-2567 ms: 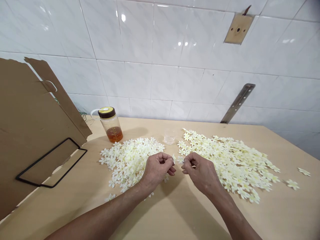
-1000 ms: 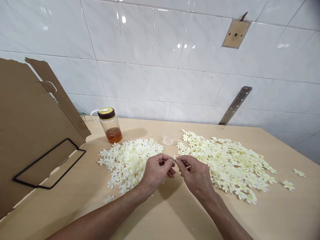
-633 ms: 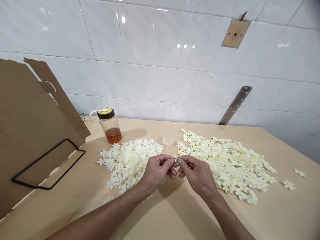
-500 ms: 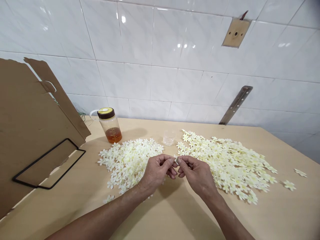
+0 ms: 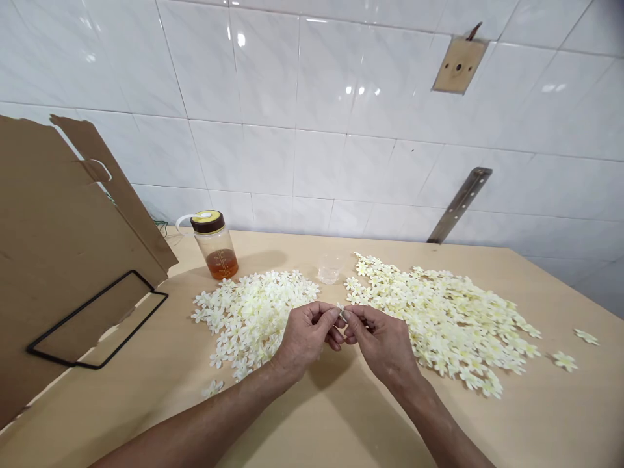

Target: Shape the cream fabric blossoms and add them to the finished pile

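My left hand [image 5: 306,337] and my right hand [image 5: 383,342] meet fingertip to fingertip above the wooden table [image 5: 341,416], both pinching one small white flower piece [image 5: 342,314] between thumbs and forefingers. A heap of white fabric flowers [image 5: 248,312] lies just left of my left hand. A larger heap of pale yellow-white flowers [image 5: 443,318] spreads to the right of my right hand.
A plastic bottle with amber liquid and a brown lid [image 5: 216,244] stands at the back left. A small clear cup [image 5: 330,268] sits between the heaps. Cardboard sheets [image 5: 63,247] with a black wire frame [image 5: 92,322] lean at the left. Stray flowers [image 5: 565,361] lie far right.
My hands were apart 2.6 s ago, each pinching its own bit; they have come together and now hold one flower piece between them. Since half a second ago almost nothing moved.
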Demonstrator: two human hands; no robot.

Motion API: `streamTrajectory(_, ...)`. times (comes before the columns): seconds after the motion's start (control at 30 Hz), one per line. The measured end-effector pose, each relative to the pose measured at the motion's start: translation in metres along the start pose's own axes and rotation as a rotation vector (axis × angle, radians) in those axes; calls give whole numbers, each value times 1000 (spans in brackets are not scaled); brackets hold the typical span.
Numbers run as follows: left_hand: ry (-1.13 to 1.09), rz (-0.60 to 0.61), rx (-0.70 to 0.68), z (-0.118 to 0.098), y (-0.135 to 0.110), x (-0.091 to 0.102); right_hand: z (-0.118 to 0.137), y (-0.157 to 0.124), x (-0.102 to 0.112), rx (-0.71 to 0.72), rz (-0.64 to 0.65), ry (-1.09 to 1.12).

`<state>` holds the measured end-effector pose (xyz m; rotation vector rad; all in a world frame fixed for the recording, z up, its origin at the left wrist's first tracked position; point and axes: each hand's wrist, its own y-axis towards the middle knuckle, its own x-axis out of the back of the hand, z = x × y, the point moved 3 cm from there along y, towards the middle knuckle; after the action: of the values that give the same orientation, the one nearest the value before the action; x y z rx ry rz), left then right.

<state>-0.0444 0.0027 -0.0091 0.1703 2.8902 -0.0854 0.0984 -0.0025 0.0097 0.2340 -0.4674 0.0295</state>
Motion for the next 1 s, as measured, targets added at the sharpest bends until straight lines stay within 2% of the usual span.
streamTrajectory(0.27,-7,-18,19,1,2,-1,9,-4,-3,107,-34,-167)
streamTrajectory(0.53,-2,-3,17,3,2,-2,8,-3,-4,174,-86,-271)
streamTrajectory(0.63,5,-16,25,4,3,-1,6,-2,-2,131,-110,-238)
streamTrajectory(0.77,1,-20,19,2,4,0,2,0,0,6,-41,-80)
streamTrajectory(0.87,-19,-30,24,1,5,1,1,0,1,-2,-16,22)
streamTrajectory(1.0,-27,-43,35,2,5,2,-3,0,2,-16,-26,-33)
